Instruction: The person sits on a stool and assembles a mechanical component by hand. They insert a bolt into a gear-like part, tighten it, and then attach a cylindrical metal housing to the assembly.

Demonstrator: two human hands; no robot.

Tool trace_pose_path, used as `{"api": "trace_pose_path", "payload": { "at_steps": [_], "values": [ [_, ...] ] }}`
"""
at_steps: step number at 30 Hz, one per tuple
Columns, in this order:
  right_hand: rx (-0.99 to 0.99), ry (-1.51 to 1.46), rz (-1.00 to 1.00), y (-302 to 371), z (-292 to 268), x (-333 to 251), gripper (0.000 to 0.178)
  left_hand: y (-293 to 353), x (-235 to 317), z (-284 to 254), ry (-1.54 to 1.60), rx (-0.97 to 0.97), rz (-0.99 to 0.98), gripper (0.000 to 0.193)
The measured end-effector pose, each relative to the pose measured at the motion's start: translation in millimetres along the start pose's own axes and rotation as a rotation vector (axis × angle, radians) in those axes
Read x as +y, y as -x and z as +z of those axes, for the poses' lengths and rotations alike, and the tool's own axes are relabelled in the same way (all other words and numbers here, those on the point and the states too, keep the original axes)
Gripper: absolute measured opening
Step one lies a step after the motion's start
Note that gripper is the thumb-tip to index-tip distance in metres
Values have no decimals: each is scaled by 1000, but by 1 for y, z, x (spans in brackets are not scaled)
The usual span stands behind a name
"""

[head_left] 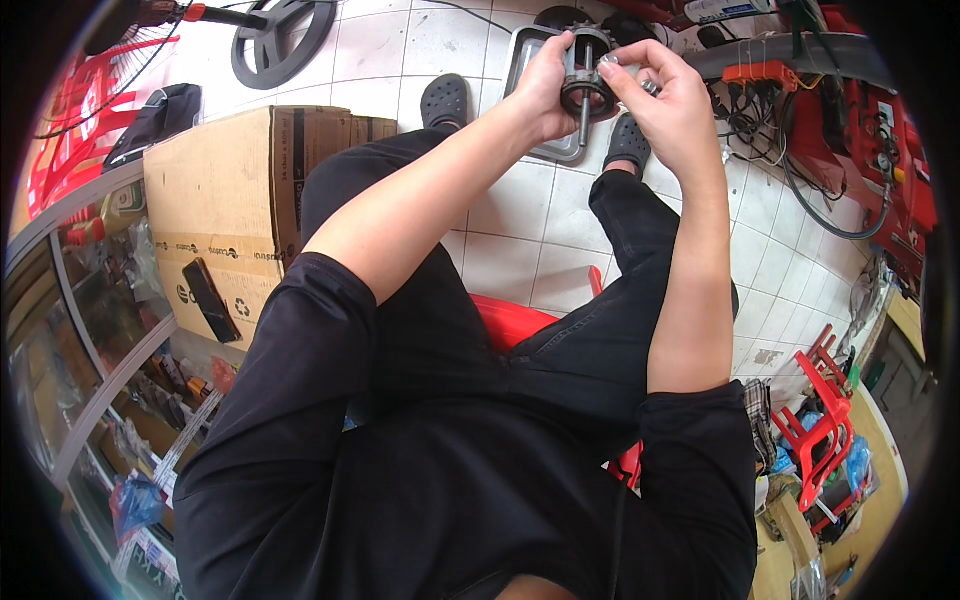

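Between my hands, above a grey tray (572,152) on the floor, is a dark metal frame (588,92) with a round ring at its near end. A slim steel rod (584,132) runs through its middle and sticks out toward me. My left hand (543,92) grips the frame from the left, thumb along its side. On the right, my right hand (668,98) has its fingers bent in against the frame, thumb and forefinger close together by its upper part. A small shiny metal piece (651,88) shows at those fingers; its kind is unclear.
Left of my leg stands a cardboard box (215,190) with a phone (210,300) on top, beside a glass cabinet (100,290). A black wheel (283,45) is at the far left. Red machinery (880,150) with cables and a hose is on the right, a red stool (825,430) below.
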State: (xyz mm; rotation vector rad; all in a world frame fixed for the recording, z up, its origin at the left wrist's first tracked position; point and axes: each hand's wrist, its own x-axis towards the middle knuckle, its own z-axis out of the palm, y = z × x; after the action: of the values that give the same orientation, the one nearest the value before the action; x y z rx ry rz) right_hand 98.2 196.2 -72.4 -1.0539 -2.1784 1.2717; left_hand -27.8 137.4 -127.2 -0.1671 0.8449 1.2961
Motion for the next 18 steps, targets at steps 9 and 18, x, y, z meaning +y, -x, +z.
{"api": "trace_pose_path", "payload": {
  "at_steps": [9,18],
  "values": [
    [23,-21,3,-1,-1,2,25,4,0,6,6,28,0,50],
    [28,-14,-3,-2,-1,5,26,3,0,5,5,19,-9,49]
  ]
}}
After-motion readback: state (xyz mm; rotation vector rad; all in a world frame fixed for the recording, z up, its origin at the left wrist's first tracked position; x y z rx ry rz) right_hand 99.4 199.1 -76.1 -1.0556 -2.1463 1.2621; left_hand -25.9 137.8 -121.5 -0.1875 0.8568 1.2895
